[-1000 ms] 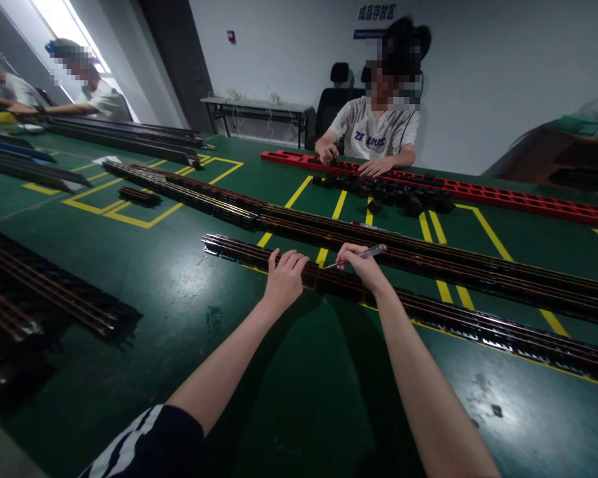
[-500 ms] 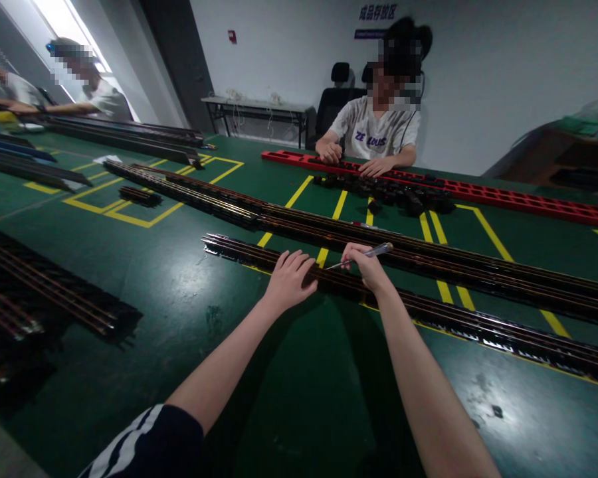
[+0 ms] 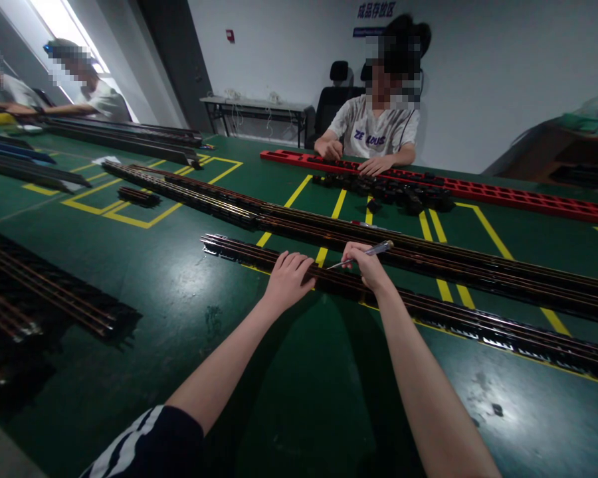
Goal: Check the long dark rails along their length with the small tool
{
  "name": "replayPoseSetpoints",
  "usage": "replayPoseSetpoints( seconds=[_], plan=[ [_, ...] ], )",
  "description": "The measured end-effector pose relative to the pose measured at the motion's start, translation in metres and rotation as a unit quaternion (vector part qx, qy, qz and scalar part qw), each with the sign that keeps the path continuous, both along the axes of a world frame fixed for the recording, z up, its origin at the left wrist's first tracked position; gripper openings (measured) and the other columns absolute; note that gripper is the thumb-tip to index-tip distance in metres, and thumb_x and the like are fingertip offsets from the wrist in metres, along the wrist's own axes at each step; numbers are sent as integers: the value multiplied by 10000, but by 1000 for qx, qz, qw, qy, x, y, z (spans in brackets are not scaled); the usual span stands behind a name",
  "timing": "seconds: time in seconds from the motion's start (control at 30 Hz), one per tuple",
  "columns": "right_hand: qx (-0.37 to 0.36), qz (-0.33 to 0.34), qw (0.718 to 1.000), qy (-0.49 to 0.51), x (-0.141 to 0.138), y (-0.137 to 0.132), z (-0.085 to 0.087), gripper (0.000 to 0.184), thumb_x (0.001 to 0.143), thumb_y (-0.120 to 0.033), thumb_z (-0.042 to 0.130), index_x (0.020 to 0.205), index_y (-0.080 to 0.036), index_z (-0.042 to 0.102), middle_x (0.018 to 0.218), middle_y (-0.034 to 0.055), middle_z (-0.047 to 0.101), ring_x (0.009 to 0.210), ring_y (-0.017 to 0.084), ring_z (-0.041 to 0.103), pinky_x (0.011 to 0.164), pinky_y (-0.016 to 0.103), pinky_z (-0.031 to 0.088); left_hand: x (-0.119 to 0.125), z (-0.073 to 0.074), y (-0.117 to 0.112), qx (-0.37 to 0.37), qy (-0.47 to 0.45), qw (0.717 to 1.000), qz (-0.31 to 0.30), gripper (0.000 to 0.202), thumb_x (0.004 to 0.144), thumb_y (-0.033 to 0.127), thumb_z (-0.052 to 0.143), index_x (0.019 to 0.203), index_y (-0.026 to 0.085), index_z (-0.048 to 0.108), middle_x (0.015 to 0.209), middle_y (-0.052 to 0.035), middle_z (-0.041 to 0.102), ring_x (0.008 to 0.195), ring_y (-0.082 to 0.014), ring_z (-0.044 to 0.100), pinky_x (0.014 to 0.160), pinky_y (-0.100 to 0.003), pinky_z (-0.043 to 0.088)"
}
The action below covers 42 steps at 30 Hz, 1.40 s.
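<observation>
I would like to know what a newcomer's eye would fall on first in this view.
Probably the long red frame along the far side of the green table, with a co-worker seated behind it. Nearer, around the middle, the person's left hand rests on a long dark rail, while the right hand holds a slim tool slanting down toward it.

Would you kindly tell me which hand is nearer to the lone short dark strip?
The left hand: it rests on a long dark rail, right of the short strip and closer in; the right hand, holding a slim tool, is farther right.
</observation>
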State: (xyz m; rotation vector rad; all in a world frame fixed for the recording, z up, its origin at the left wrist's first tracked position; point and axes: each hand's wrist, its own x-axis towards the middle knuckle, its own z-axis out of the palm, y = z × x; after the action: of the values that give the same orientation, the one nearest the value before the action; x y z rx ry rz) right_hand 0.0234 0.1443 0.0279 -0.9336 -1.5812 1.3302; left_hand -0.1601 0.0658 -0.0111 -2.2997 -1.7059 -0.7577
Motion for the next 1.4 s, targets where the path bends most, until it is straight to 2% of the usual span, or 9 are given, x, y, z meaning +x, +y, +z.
replayPoseSetpoints(
  seconds=[0.83,1.1,1.4],
  plan=[
    [-4,-32,999,18,1,3,-3,164,548,-226,463,393,-199,510,417,-4,473,436,101,420,450,245,307,1,1,-1,-2,6,1000,6,290,856,291,514,1118,191,590,1124,-76,651,1096,-246,562,1048,-449,349],
    [-16,-63,997,52,1,4,-3,168,518,-201,460,355,-193,501,372,2,442,385,85,361,407,234,251,0,0,0,1,11,1000,3,301,865,307,511,1129,181,581,1121,-80,649,1094,-243,560,1050,-442,347],
    [-17,-67,995,65,2,5,-5,172,513,-205,461,349,-185,511,367,0,433,371,81,382,391,223,236,1,1,0,4,11,1000,4,285,859,304,516,1107,186,591,1106,-78,655,1085,-246,568,1038,-439,357]
  ],
)
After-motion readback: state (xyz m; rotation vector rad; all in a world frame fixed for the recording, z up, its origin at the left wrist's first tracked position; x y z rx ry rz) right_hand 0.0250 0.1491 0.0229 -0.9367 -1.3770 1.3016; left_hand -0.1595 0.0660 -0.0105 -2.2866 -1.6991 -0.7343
